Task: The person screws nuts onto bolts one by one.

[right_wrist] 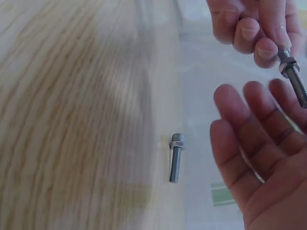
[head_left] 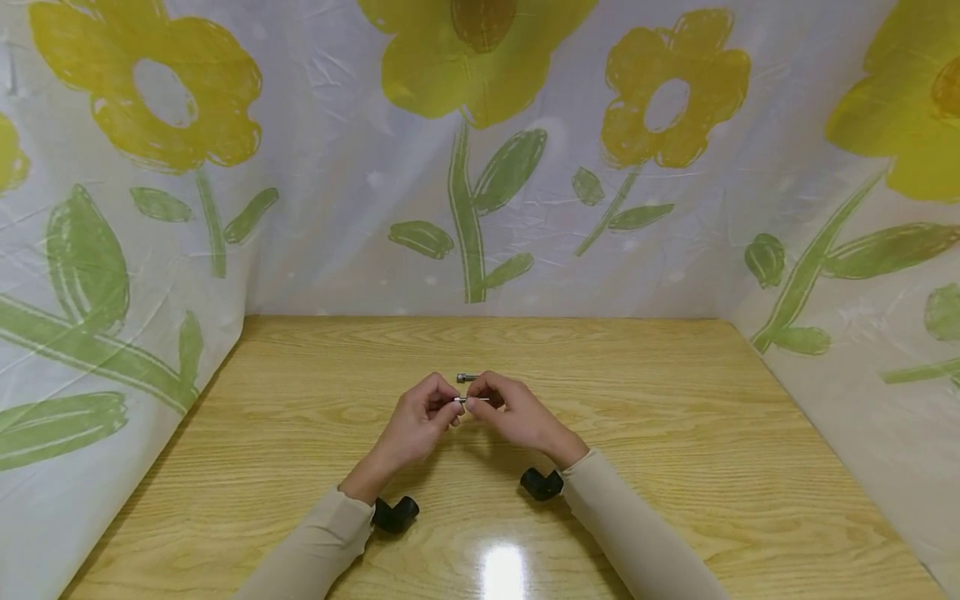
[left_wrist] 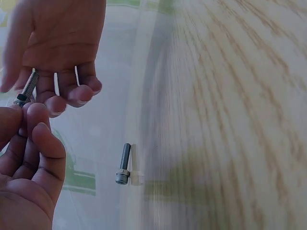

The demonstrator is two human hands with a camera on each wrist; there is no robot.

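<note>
My left hand (head_left: 420,423) pinches a metal bolt (right_wrist: 296,82) by its head end, between thumb and fingertips. A nut (right_wrist: 289,65) sits on the bolt, close to the head, and the bare thread points toward the right hand. Around that threaded end my right hand (head_left: 523,417) is held with loosely bent fingers. Its thumb stands apart from the bolt in the left wrist view, and no grip on it shows. A second bolt (left_wrist: 124,160), also carrying a nut near its head, lies on the table just beyond both hands.
The wooden table (head_left: 637,392) meets a white flower-printed cloth (head_left: 330,208) at the back and both sides. A black curved piece (head_left: 395,515) is at the left wrist and another black piece (head_left: 541,484) at the right wrist.
</note>
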